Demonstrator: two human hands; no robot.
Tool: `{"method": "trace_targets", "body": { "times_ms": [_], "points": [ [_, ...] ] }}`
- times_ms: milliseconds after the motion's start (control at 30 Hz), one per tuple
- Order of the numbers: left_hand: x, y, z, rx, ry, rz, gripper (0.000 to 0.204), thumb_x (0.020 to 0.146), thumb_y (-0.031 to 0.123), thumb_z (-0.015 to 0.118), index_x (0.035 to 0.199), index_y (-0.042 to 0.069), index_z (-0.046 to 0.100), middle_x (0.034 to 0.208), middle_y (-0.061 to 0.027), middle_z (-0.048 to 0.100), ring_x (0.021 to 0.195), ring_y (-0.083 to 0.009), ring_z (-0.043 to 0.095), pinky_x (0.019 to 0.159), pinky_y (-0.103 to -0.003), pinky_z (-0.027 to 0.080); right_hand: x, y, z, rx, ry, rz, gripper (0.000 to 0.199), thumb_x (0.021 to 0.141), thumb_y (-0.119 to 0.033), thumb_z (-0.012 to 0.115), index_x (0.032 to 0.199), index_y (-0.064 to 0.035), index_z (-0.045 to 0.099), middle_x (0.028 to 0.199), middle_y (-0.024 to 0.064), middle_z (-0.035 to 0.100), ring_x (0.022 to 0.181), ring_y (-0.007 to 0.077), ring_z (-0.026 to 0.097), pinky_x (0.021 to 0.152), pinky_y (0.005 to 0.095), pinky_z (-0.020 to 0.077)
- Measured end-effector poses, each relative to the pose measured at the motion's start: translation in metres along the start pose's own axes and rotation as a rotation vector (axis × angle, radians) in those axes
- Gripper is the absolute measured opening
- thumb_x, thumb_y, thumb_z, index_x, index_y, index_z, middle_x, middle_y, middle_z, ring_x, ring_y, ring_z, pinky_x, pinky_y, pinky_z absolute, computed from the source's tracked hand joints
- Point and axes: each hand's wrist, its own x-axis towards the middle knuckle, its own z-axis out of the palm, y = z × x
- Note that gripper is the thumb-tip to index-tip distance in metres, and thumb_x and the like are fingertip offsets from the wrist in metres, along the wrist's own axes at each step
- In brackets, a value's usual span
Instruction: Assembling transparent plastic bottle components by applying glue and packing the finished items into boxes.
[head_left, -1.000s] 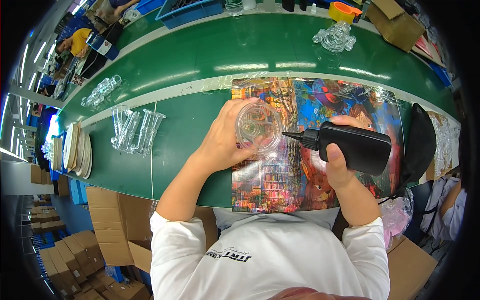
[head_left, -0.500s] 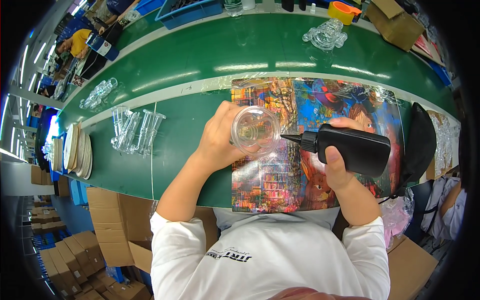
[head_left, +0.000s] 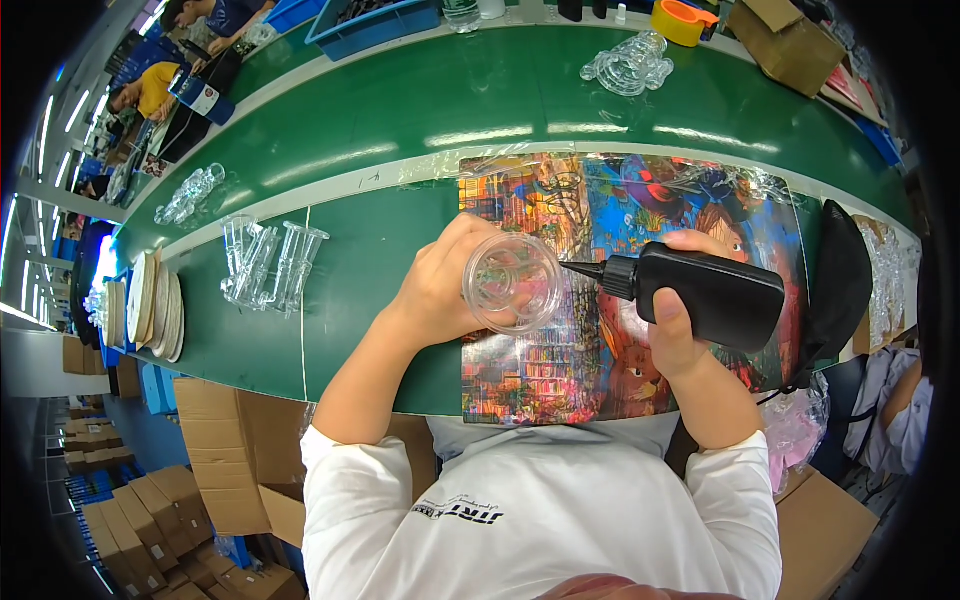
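My left hand (head_left: 440, 285) is closed round a clear plastic cylinder-shaped part (head_left: 513, 283), its round rim facing up. In my right hand (head_left: 680, 320) lies a black squeeze bottle (head_left: 712, 297), held sideways with its thin pointed nozzle toward the left. The nozzle tip is at the right edge of the clear part's rim; whether it touches, I cannot tell. Beneath both hands a colourful illustrated mat (head_left: 540, 385) covers part of the green table (head_left: 370, 220). Left of my left hand several clear plastic parts (head_left: 268, 265) stand in a cluster.
More clear parts lie at far left (head_left: 190, 195) and on the moving-belt-like green strip's far side (head_left: 628, 65). Spools (head_left: 155, 305) stand at the left edge. A blue bin (head_left: 375, 28), an orange tape dispenser (head_left: 682, 22) and a cardboard box (head_left: 785, 48) line the back. A black bag (head_left: 838, 290) sits at right.
My left hand has lowered slightly toward me and tilted the clear part, so its rim and inside show differently. The bottle has hardly moved. The clear parts at the back have shifted left.
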Motion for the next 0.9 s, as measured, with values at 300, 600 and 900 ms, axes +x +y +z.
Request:
{"method": "trace_targets", "body": {
  "times_ms": [300,600,900],
  "points": [
    [-0.0026,-0.001,0.0007,-0.043,-0.008,-0.016,0.051,0.058,0.015,0.082,0.1,0.001,0.056,0.09,-0.0109,0.062,0.073,-0.0226,0.064,0.064,-0.032,0.054,-0.0021,0.0034,-0.0018,0.006,-0.021,-0.025,0.045,0.081,-0.021,0.063,0.115,0.0014,0.044,0.109,0.0108,0.051,0.092,0.0157,0.053,0.082,0.0265,0.0425],
    [-0.0027,0.0037,-0.0007,-0.009,0.025,-0.044,0.05,0.061,0.014,0.083,0.1,0.002,0.054,0.089,-0.0083,0.064,0.073,-0.0202,0.066,0.065,-0.03,0.055,-0.0006,-0.0002,-0.0007,0.029,-0.044,-0.055,0.045,0.081,-0.021,0.063,0.115,0.0014,0.044,0.108,0.0107,0.051,0.092,0.0157,0.053,0.081,0.0264,0.0428],
    [-0.0025,-0.0007,0.0,-0.049,0.035,-0.035,0.06,0.06,0.014,0.083,0.108,0.002,0.049,0.092,-0.0092,0.064,0.076,-0.0226,0.066,0.065,-0.03,0.054,-0.003,-0.0012,-0.0001,0.031,-0.036,-0.011,0.044,0.081,-0.02,0.064,0.115,0.0008,0.044,0.106,0.0103,0.052,0.089,0.0152,0.053,0.08,0.026,0.0431]
  ]
}}
